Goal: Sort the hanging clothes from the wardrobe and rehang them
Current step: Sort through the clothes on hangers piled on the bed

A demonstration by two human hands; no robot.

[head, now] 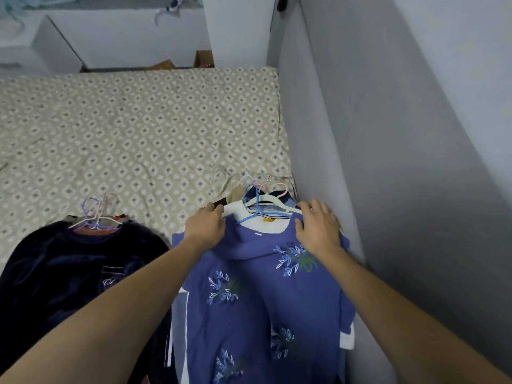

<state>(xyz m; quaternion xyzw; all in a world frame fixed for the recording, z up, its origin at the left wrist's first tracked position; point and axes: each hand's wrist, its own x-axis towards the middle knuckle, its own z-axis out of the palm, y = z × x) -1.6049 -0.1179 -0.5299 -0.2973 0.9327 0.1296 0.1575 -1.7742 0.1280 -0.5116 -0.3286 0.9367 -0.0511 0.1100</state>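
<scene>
Two stacks of hangered clothes lie on the bed (138, 128), and the blue floral top (266, 286) crowns the stack against the grey wall (388, 162). Left of the blue floral top lies the second stack, topped by a dark navy garment (69, 267) with a cluster of pastel hanger hooks (97, 209) at its collar. Just beyond the neckline of the blue floral top, several hangers (266, 200) fan out, white and blue among them, with further garments beneath.

The left hand (206, 225) rests on the left shoulder of the blue floral top; its fingers (219, 210) curl over the fabric edge and appear to pinch it. The right hand (318, 225) lies on the right shoulder with fingers spread and nearly straight, pressing down rather than gripping.

Handling judgement: the blue floral top looks light, soft and limp; it offers no stiffness of its own and would sag if lifted by one point. Grasping at both shoulder seams, or at the hanger hook once it is identified, likely gives the most control. The overlapping hangers beyond the neckline are stiff, smooth and prone to interlocking, so lifting one may drag its neighbours. Which hanger carries the blue floral top cannot be determined.
</scene>
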